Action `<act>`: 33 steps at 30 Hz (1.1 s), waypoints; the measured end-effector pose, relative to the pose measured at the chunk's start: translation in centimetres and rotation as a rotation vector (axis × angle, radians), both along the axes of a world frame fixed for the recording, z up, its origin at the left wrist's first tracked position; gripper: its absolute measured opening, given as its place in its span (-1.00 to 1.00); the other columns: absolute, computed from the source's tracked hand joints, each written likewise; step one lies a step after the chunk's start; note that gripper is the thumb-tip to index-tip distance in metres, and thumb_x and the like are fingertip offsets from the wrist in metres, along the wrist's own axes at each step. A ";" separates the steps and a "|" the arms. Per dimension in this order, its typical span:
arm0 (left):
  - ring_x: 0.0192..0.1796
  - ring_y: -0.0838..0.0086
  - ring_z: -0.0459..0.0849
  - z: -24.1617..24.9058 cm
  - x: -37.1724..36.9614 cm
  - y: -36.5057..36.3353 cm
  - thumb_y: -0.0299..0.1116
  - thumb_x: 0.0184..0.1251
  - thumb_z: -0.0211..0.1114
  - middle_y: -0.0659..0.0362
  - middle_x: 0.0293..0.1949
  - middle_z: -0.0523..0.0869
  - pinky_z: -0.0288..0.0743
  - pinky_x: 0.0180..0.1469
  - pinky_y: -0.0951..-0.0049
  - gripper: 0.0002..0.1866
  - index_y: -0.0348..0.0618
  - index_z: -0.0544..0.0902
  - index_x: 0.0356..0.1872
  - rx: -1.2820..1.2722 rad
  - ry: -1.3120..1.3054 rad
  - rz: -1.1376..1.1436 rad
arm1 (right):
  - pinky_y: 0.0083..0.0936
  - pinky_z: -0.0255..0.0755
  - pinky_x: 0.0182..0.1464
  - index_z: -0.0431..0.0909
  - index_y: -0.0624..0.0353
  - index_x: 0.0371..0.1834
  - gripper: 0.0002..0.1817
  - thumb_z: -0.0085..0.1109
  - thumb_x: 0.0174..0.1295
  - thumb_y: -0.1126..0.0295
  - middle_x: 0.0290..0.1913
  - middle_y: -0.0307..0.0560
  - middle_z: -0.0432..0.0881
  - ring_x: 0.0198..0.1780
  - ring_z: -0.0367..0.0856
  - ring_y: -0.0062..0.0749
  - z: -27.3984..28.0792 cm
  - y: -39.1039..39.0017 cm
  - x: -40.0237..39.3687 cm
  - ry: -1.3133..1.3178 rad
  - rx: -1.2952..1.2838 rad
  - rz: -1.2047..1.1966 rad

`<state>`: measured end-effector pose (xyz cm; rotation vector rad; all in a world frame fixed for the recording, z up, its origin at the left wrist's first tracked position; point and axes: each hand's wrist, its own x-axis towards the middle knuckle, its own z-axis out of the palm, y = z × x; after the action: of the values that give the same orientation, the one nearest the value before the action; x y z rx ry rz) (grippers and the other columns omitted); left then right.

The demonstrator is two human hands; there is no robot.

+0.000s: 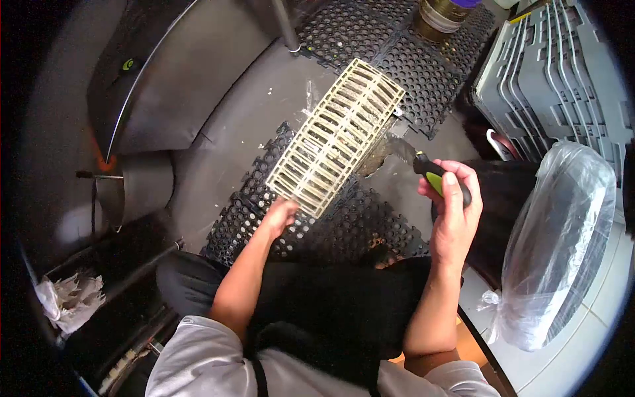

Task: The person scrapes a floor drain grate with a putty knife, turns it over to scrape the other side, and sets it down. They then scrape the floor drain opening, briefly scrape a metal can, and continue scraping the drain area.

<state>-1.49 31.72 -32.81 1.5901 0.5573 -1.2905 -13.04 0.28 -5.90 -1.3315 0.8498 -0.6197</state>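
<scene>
A cream slatted grate, dirty between its slats, is tilted over the dark floor and the black perforated mat. My left hand is closed on the grate's near left corner. My right hand is wrapped round the black and green handle of a scraper. The scraper's dark blade points left, towards the grate's right edge, and does not visibly touch it. Beneath the grate's right side, a dirty opening in the floor is partly hidden.
Grey folded crates stand at the right, above a plastic-wrapped bundle. A container with a purple top is on the black mat at the back. A metal leg rises at the upper middle. Crumpled material lies at the lower left.
</scene>
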 end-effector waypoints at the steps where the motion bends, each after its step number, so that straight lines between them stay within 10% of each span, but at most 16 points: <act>1: 0.31 0.24 0.49 2.2 -0.1 -0.4 -0.31 0.29 0.26 0.04 0.27 0.54 0.43 0.22 0.11 -0.43 -0.20 0.36 0.31 0.050 -0.067 -0.077 | -0.54 0.56 -0.11 0.55 0.30 -0.01 -0.81 0.15 0.41 0.43 -0.21 -0.10 0.65 -0.24 0.65 -0.51 -0.2 -0.2 0.4 0.018 -0.001 0.012; 3: 0.37 0.17 0.44 6.3 0.3 -1.3 -0.25 0.31 0.32 -0.03 0.47 0.36 0.40 0.27 0.12 -0.13 -0.18 0.07 0.58 0.102 -0.126 -0.147 | -0.55 0.51 -0.06 0.58 0.29 -0.05 -0.81 0.21 0.33 0.45 -0.24 -0.14 0.68 -0.20 0.63 -0.51 -2.1 -1.0 1.4 0.099 -0.070 0.079; 11: 0.21 0.03 0.61 11.8 -1.1 -1.6 -0.05 0.31 0.36 -0.18 0.26 0.55 0.47 0.27 0.16 -0.26 -0.22 0.37 0.41 0.296 -0.780 -0.997 | -0.28 0.51 0.10 0.65 0.19 -0.05 -0.67 0.31 0.11 0.33 -0.08 0.17 0.71 -0.02 0.69 -0.02 -14.1 1.6 9.3 0.390 -0.315 0.262; 14: 0.25 0.09 0.58 13.6 -2.4 -5.8 -0.08 0.29 0.37 -0.14 0.21 0.59 0.47 0.26 0.15 -0.34 -0.30 0.46 0.28 0.640 -0.500 -1.024 | -0.16 0.50 0.15 0.64 0.20 -0.05 -0.66 0.34 0.08 0.37 -0.03 0.24 0.66 0.04 0.64 0.11 -17.2 3.6 9.5 0.504 -0.464 0.450; 19: 0.23 0.09 0.56 21.7 -4.2 -9.4 -0.06 0.24 0.39 -0.04 0.13 0.63 0.53 0.15 0.10 -0.46 -0.27 0.56 0.08 0.076 -0.876 -1.278 | -0.12 0.52 0.10 0.58 0.21 -0.09 -0.67 0.34 0.09 0.34 -0.09 0.23 0.67 0.03 0.65 0.15 -19.5 5.2 9.2 0.561 -0.564 0.589; 23: 0.20 0.08 0.58 17.3 0.0 -6.1 -0.03 0.25 0.40 -0.02 0.10 0.65 0.50 0.19 0.06 -0.45 -0.26 0.55 0.09 0.286 -0.666 -1.523 | -0.07 0.49 0.14 0.50 0.19 -0.01 -0.61 0.34 0.07 0.47 -0.03 0.23 0.62 0.08 0.60 0.19 -20.4 5.5 6.5 0.664 -0.543 0.567; 26: 0.45 -0.03 0.31 9.7 0.8 -3.4 0.03 0.28 0.40 -0.08 0.45 0.31 0.29 0.34 -0.21 -0.14 -0.21 0.24 0.46 0.614 -0.703 -1.556 | -0.04 0.49 0.16 0.48 0.20 0.05 -0.60 0.21 0.08 0.53 0.03 0.28 0.57 0.09 0.57 0.26 -20.7 6.7 5.7 0.764 -0.531 0.438; 33: 0.57 -0.09 0.06 8.7 0.3 -4.4 0.03 0.30 0.40 -0.11 0.58 0.03 0.05 0.48 -0.24 0.03 -0.11 -0.04 0.60 0.291 -0.603 -1.565 | 0.04 0.48 0.15 0.40 0.10 0.32 -0.48 0.14 0.27 0.31 0.04 0.35 0.63 0.09 0.62 0.28 -20.4 9.4 6.1 1.041 -0.413 0.366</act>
<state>-1.17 27.30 -24.08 2.6082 -1.1921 -1.5884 -6.93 9.70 -26.27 -2.1723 1.2807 0.2711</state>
